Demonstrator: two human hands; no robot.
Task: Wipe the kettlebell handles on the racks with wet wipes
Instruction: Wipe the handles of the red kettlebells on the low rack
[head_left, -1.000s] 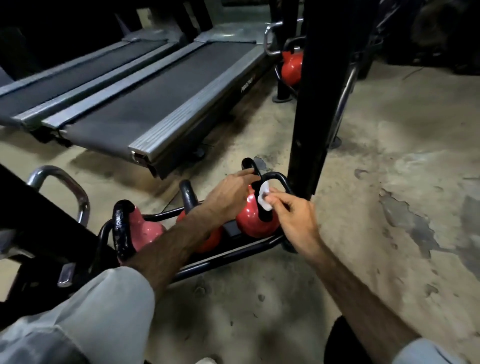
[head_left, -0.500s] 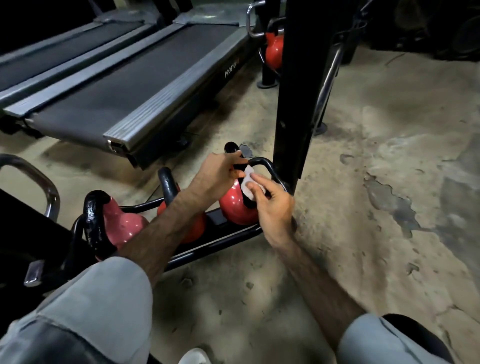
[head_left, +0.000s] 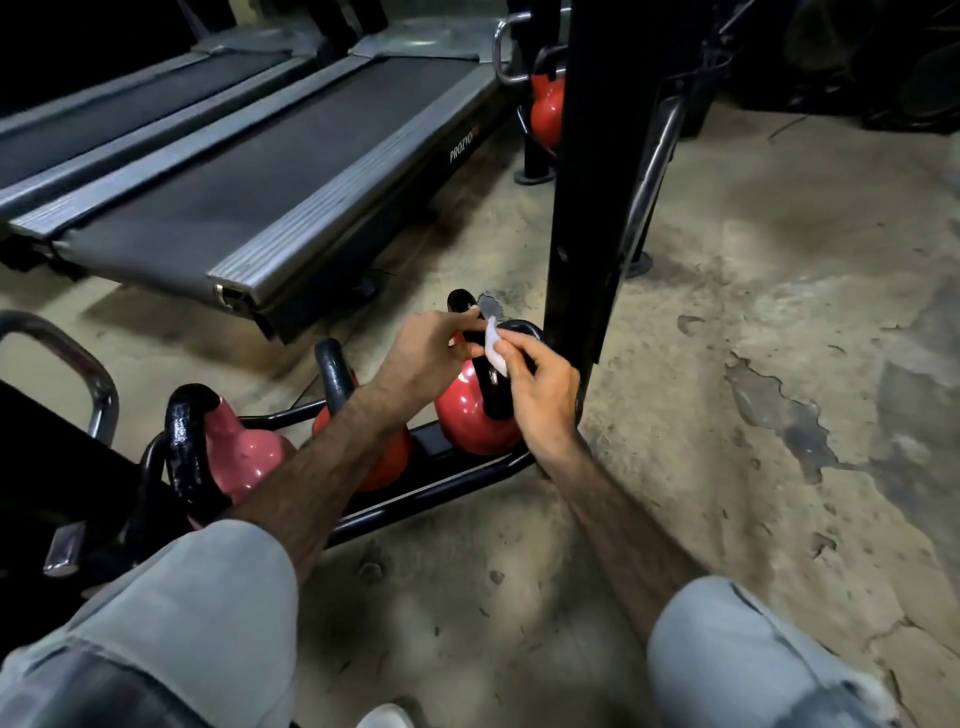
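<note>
The floor (head_left: 753, 467) is worn concrete and fills the right and bottom of the frame. Two treadmills (head_left: 270, 171) run across the upper left. A black post (head_left: 597, 182) stands upright at centre top, and a low black rack (head_left: 431, 483) lies left of its foot, at centre left of the frame. On the rack sit three kettlebells — a pink one (head_left: 244, 457) at left, a red one (head_left: 384, 457) partly behind the forearm, and a red kettlebell (head_left: 472, 415) at right, beside the post. Another red one (head_left: 545, 109) shows at top centre. The left hand (head_left: 426, 353) is closed around the right kettlebell's black handle (head_left: 462, 304). The right hand (head_left: 540, 395) pinches a white wipe (head_left: 493, 348) between thumb and fingers — pressed against that handle.
</note>
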